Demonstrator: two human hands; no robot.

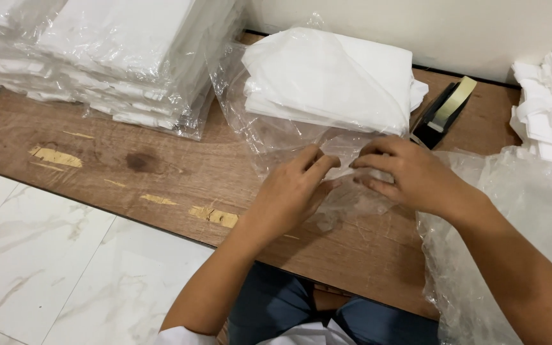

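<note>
Worn wooden boards point(116, 163) laid on a pale marbled floor point(39, 255) serve as the work surface, with a light wall point(416, 29) close behind it. A folded white cloth point(330, 80) lies near the far edge, slid most of the way into a clear plastic bag point(257, 121) whose open mouth faces the person. The loose flap at that mouth is pinched by both hands: the left hand point(292, 191) has its fingers bent around the film from the left, and the right hand point(410, 176) is closed on it from the right, fingertips almost meeting those of the left.

The thin film could be torn or crumpled if it is pulled unevenly, and the cloth could be dragged out of square inside the bag. A flap folded askew would likely leave the mouth gaping. Static cling may also cause the film to stick to the fingers.

Room is tight to the right, where a heap of empty plastic bags point(480, 255) is piled just beside the right forearm and could be snagged by the elbow. A tape dispenser point(445, 112) stands just behind the right hand, near enough to be knocked. Stacked white pieces point(551, 108) crowd the far right corner. A stack of bagged cloths point(110, 57) occupies the far left, touching the bag's edge. Bare wood is left open to the left of the hands, up to the near edge of the boards.
</note>
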